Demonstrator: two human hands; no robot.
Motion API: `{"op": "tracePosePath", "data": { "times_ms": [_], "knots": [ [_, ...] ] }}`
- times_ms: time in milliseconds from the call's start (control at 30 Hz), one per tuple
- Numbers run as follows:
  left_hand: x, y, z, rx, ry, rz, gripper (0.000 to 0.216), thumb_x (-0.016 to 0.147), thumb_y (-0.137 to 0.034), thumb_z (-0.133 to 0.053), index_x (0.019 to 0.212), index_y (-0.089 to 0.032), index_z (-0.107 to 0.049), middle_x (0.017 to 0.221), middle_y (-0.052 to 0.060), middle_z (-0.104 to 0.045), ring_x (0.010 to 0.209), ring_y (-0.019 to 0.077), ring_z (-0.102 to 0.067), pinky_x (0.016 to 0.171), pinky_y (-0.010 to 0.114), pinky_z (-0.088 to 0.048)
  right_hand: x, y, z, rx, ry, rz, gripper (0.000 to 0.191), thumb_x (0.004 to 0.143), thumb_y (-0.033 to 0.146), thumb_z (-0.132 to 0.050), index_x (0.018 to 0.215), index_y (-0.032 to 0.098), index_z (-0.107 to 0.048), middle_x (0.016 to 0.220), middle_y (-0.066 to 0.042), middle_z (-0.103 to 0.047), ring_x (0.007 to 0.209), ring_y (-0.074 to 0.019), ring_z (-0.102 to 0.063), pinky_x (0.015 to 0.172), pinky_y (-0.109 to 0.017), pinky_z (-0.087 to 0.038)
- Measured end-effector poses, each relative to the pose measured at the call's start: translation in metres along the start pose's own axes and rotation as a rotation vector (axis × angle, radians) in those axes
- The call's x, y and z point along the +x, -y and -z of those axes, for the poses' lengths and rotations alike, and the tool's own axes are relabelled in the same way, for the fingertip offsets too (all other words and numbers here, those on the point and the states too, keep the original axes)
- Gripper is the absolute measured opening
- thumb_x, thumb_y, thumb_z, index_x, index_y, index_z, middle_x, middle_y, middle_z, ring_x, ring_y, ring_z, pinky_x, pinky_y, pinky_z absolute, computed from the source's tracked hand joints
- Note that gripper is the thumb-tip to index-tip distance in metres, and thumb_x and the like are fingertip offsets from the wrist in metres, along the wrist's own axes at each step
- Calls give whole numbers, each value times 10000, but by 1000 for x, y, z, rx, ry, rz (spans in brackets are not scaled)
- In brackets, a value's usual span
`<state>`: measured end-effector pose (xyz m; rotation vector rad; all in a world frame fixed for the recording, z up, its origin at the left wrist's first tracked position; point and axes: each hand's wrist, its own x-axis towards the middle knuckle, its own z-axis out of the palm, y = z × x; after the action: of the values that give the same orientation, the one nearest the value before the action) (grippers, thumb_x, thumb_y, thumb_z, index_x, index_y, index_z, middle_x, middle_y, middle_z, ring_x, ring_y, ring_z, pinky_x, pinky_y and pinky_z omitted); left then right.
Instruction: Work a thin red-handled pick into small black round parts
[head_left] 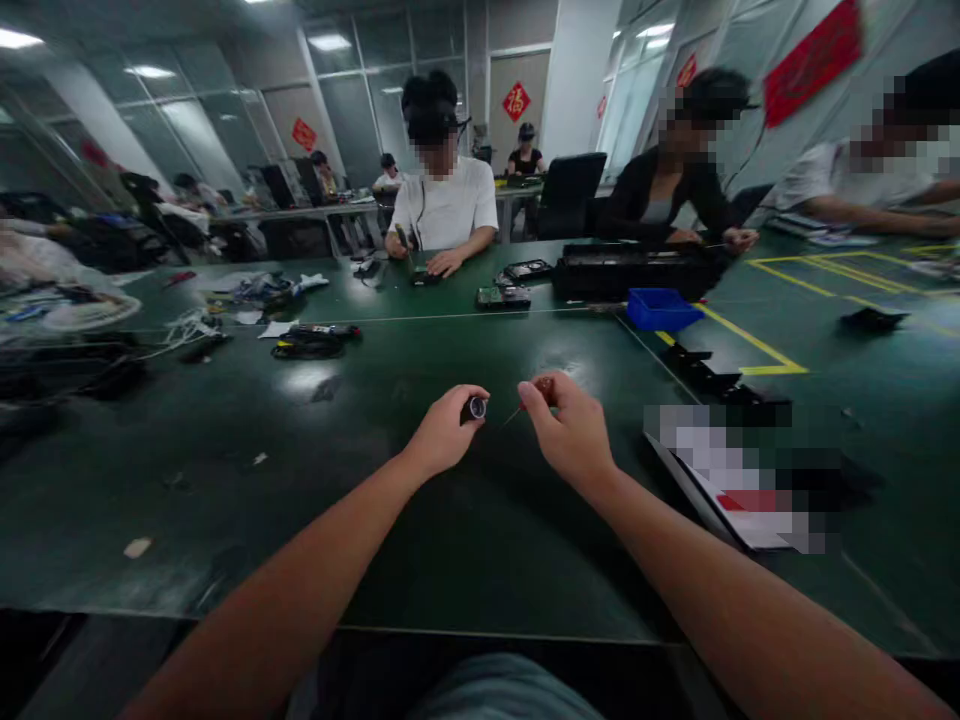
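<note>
Over the glossy green tabletop [480, 570], the left hand [441, 432] is clamped on a small black cylinder with a pale-ringed end [476, 408]. The right hand [571, 432] pinches a thin, straight rod [512, 415], tip near the cylinder, apart. Beyond: a blue plastic bin [663, 310]

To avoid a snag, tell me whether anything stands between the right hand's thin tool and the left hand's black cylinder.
Nothing visible: between the thin tool in the right hand and the black cylinder in the left hand, only green tabletop shows.
</note>
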<state>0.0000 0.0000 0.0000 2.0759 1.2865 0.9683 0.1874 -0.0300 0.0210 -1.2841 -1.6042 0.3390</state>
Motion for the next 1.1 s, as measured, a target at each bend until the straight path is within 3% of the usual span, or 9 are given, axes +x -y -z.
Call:
{"op": "tracePosePath", "data": {
  "times_ms": [133,333,733,867,1100],
  "knots": [
    [-3,2,2,-22,5,-85,348,826,-20,-668,1123,-200,-683,1178,54,-678,1136,205,-617,1064,383,-456,-6,3,3,124,-33,-8,244,975,421,-537,844,226,-604,693,8,-654,637,-163,-617,620,-302,-444],
    [-3,2,0,2,-26,-75,382,840,-89,-701,1201,-208,-661,1229,60,-679,1180,230,-605,1086,429,-439,-7,-1,2,347,-105,-42,197,993,402,-520,1004,232,-618,842,-19,-702,768,-184,-676,732,-346,-526],
    [-2,5,-1,-18,-42,-80,377,861,-128,-695,1219,-239,-662,1234,48,-686,1182,232,-611,1090,445,-436,-6,-4,-1,227,-82,-30,199,999,389,-508,1031,226,-617,879,-44,-725,819,-209,-708,750,-365,-538],
    [-3,4,0,-7,-35,-86,375,864,-139,-699,1222,-244,-663,1228,45,-688,1177,230,-612,1079,442,-441,-5,0,1,178,-73,-3,190,989,383,-518,981,226,-625,846,-40,-733,784,-205,-706,724,-348,-521],
    [-2,7,1,19,-30,-94,388,846,-145,-727,1215,-255,-676,1219,47,-693,1179,238,-610,1068,444,-444,-3,4,6,5,-77,6,329,895,473,-655,688,228,-579,600,20,-620,546,-147,-561,546,-280,-401]
  ]
}}
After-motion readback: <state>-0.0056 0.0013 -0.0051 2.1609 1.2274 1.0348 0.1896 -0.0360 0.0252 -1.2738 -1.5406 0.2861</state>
